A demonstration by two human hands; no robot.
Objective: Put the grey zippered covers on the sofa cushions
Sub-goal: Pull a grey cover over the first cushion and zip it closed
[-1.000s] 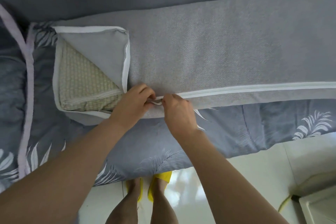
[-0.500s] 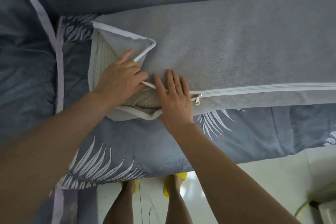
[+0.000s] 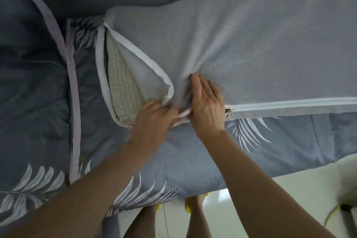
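A long grey zippered cover (image 3: 251,44) lies across the bed, over a cream woven cushion (image 3: 123,85) that shows through the open left end. The white zipper (image 3: 289,104) is closed along the front edge up to the metal slider (image 3: 229,112). My left hand (image 3: 152,120) pinches the white-edged flap of the cover at the opening's corner. Just left of the slider, my right hand (image 3: 207,102) lies flat with straight fingers and presses the grey fabric down.
The cushion rests on a blue-grey quilt with white leaf print (image 3: 193,160). A dark pillow with a pale trim strip (image 3: 73,83) lies at the left. A pale tiled floor (image 3: 289,189) and my feet in yellow slippers (image 3: 188,206) are below the bed edge.
The flap has been pulled down and toward the slider, covering more of the cream cushion. My left hand moved from lying on the cushion to pinching the flap's edge. My right hand stayed pressing.
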